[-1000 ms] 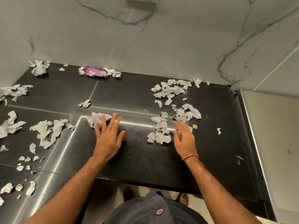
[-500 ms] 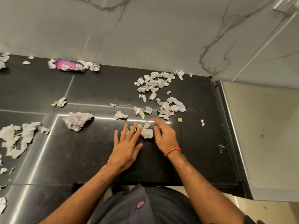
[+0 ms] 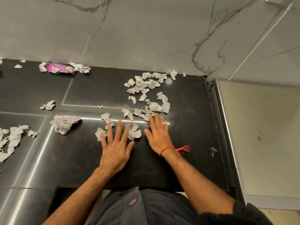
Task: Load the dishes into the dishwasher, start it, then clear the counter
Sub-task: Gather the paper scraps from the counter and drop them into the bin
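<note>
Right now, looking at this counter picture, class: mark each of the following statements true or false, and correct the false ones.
1. Both hands lie open with fingers spread: left hand, right hand. True.
2. The purple wrapper lies at the counter's front edge. False: it lies at the back, by the wall.
3. Torn paper scraps are scattered on the black counter. True.
4. The red thread bracelet is on the left wrist. False: it is on the right wrist.
5. A plate stands between the hands. False: only a paper scrap lies there.
</note>
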Available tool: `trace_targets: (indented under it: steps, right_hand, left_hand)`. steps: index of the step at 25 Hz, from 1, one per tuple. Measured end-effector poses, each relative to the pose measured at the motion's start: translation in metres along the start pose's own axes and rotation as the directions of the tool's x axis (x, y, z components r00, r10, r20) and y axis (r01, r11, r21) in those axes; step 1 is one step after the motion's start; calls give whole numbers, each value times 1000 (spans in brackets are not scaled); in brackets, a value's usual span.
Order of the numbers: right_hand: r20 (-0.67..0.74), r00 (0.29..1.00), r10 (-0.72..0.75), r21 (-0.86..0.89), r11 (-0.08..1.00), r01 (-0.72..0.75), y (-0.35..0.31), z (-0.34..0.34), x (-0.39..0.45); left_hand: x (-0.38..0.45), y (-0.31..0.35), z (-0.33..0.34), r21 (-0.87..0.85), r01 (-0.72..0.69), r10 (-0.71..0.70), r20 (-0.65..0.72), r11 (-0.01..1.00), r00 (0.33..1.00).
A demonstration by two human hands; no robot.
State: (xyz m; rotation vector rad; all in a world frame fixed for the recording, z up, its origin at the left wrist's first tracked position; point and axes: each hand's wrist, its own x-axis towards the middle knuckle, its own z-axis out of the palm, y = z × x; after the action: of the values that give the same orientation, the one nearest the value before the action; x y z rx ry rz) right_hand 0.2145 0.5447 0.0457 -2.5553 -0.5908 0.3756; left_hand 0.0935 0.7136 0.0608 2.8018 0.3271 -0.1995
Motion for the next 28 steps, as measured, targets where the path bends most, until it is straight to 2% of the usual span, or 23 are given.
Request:
trace_targets:
  steps: [2, 3, 4, 6, 7, 9, 10, 11, 13, 15, 17, 18, 20, 22, 24, 25, 26, 27, 28]
  right_hand:
    - [-35, 995, -97, 273, 956, 103, -27, 6, -3]
    - [-109, 990, -90, 392, 911, 126, -27, -1, -3]
    - [-192, 979, -70, 431, 890, 148, -18, -10, -3]
    - [-323, 946, -23, 296, 947, 124, 15, -28, 0]
    - [-337, 942, 0, 181, 981, 65, 31, -36, 1]
    - [-247, 969, 12, -32, 999, -21, 44, -43, 2]
    - [-168, 985, -41, -70, 997, 30, 42, -39, 4]
    - [-81, 989, -127, -32, 992, 125, 35, -33, 8]
    - [-22, 975, -219, 231, 948, 218, 17, -32, 22]
    - [-208, 973, -100, 416, 891, 181, 9, -44, 48]
    - [-363, 931, 29, 423, 896, 137, 13, -62, 77]
    - [-354, 935, 23, 379, 918, 121, 18, -67, 91]
    - [-154, 987, -42, 190, 979, 71, 27, -67, 112]
    - [44, 995, -90, -130, 987, 95, 26, -51, 114]
    - [156, 970, -184, -336, 914, 228, 10, -26, 98]
    - [198, 949, -245, -325, 897, 299, -4, -14, 88]
    - [232, 925, -300, -224, 909, 351, -18, -6, 82]
    - [239, 907, -345, -26, 932, 362, -31, -2, 76]
    - [181, 912, -368, 223, 919, 326, -41, 0, 74]
  left_hand:
    - [1, 10, 11, 76, -143, 139, 66, 987, 988]
    - [2, 9, 14, 126, -130, 118, 97, 983, 988]
    - [3, 3, 15, 157, -62, 46, 104, 986, 993]
    - [3, -16, 10, 169, 161, -171, 45, 972, 984]
    - [2, -25, 6, 146, 274, -279, 14, 950, 960]
    - [2, -31, -5, 90, 395, -394, -30, 914, 919]
    - [5, -26, -9, 77, 379, -376, -48, 922, 925]
    - [11, -16, -11, 67, 314, -311, -52, 947, 949]
    - [29, 13, -13, 35, 101, -100, -18, 994, 995]
    - [47, 42, -12, 20, -81, 81, 34, 996, 996]
    - [62, 58, -10, 79, -172, 162, 122, 982, 979]
    - [67, 59, -9, 136, -190, 167, 166, 972, 972]
    - [72, 47, -9, 239, -163, 114, 207, 957, 972]
    - [67, 18, -11, 264, -37, -5, 157, 964, 988]
    - [54, -14, -12, 241, 151, -169, 56, 959, 984]
    - [46, -25, -15, 222, 243, -249, 1, 944, 968]
    - [42, -29, -19, 188, 303, -300, -46, 934, 953]
    - [44, -26, -22, 135, 316, -308, -74, 939, 948]
    - [50, -19, -26, 76, 286, -279, -89, 955, 956]
